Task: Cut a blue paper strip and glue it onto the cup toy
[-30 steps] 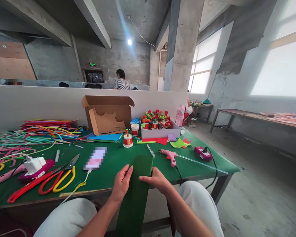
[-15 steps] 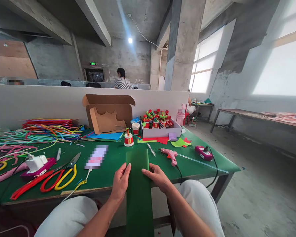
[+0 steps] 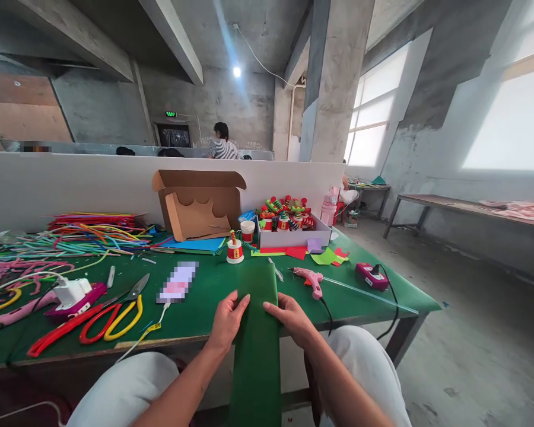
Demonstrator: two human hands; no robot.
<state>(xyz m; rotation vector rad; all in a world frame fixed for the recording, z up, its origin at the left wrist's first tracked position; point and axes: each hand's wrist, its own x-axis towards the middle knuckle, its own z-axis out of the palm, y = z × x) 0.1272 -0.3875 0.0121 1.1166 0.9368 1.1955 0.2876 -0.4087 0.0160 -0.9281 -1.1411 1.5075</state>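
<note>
A long strip of dark green paper or card [image 3: 257, 356] stretches from the table's front edge down between my knees. My left hand [image 3: 228, 320] pinches its left edge, thumb on top. On the opposite edge, my right hand [image 3: 291, 317] grips it the same way, thumb on the face and fingers behind. Beyond the strip stands a red and white paper cup figure [image 3: 235, 251] with a coiled top and green coiled arms. A white pen [image 3: 276, 270] lies just past the strip's far end, and a pink glue gun [image 3: 310, 280] rests to the right.
Scissors [image 3: 115, 317], a pixelated phone [image 3: 177, 282] and a purple power socket [image 3: 73, 302] lie on the left, before a heap of pipe cleaners [image 3: 98, 234]. A cardboard box [image 3: 196, 207] and a white box of cup figures [image 3: 293, 238] stand behind. Another socket [image 3: 371, 276] sits right.
The view has shifted slightly left, so the scene sits a little further right. Both hands still hold the green strip, which has tilted slightly at its far end.
</note>
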